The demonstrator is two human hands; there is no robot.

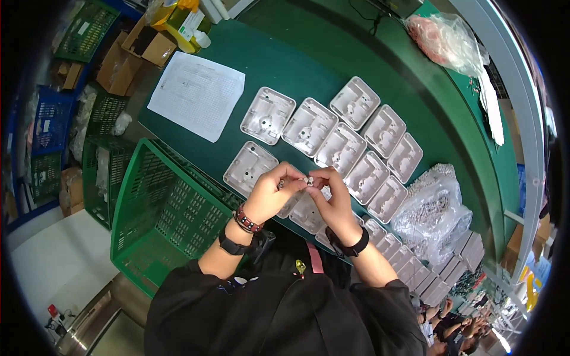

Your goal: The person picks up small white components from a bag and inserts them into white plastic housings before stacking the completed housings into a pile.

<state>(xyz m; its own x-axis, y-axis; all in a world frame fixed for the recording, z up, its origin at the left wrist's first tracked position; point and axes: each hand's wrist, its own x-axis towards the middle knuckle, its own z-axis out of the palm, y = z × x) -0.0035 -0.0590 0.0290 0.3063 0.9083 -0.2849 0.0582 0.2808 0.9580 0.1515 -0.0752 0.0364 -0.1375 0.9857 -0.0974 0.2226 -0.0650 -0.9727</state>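
Between the fingertips of both hands is a small whitish part [308, 181], too small to name more closely. My left hand [279, 187] pinches it from one side, and my right hand [330, 193] from the other. Both hands hover over the near rows of grey-white plastic housings [306, 212]. One open housing [250, 168] lies just left of my left hand. Beyond my hands, several more housings [310, 126] sit in rows with their hollow sides up, some with small parts fitted inside. My fingers partly hide the housings beneath them.
A green crate [127, 213] stands at the table's left edge. Printed sheets [197, 94] and a yellow jug [185, 29] lie farther back. On the right are a clear bag of small parts [436, 207] and stacked housings [454, 270]. Other people's hands [472, 327] show at lower right.
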